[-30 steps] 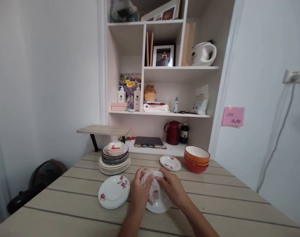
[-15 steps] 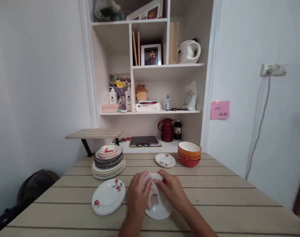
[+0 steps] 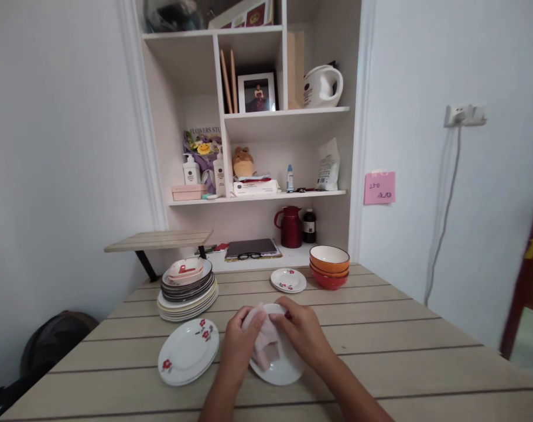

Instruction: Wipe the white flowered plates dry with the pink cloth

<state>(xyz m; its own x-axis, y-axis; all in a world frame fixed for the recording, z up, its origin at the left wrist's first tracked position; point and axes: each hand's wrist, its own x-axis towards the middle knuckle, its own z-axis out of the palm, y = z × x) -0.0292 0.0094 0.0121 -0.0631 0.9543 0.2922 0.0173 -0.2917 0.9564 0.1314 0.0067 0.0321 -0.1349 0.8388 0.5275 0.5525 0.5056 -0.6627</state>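
A white plate [image 3: 288,366] is between my hands at the front middle, over the wooden table. My left hand [image 3: 241,340] is closed on a pale pink cloth [image 3: 266,339], which hangs across the plate's left part. With thumb and fingers, my right hand [image 3: 299,328] grips the plate's upper right rim, its fingertips partly hidden behind the rim. To the left of my left hand lie stacked white plates with red flowers [image 3: 190,351].
At the back left stands a tall stack of plates [image 3: 190,293] topped by small dishes [image 3: 186,268]. Small flowered plates [image 3: 288,280] and stacked orange and red bowls [image 3: 329,266] sit at the back right. A raised wooden shelf [image 3: 159,239] overhangs the table's far left.
The camera view has turned slightly to the right, so the surroundings sit further left. Both hands keep their hold, and the cloth is spread a little wider over the plate.
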